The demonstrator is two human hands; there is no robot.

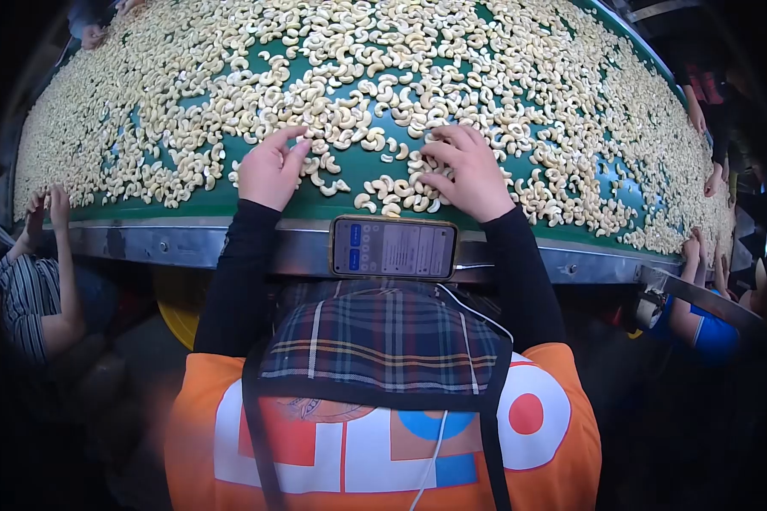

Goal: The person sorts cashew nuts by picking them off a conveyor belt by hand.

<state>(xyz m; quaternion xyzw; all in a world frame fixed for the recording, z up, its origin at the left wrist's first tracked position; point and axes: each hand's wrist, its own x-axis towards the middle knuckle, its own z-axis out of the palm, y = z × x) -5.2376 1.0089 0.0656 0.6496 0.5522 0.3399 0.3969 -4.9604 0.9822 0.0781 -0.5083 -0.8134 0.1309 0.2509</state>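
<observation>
Pale cashew nuts lie scattered in great number over a green belt. At the near side, my left hand rests over the belt at the edge of the nuts, its thumb and index finger apart and no nut visible between them. To the right of it, my right hand reaches over a small cluster of cashews, fingers bent and spaced apart, fingertips close to or touching the nuts. I see nothing held in it, though its palm side is hidden.
A phone with a lit screen leans at the metal belt edge before me, a white cable attached. Other people's hands work at the left, the right and the far left corner.
</observation>
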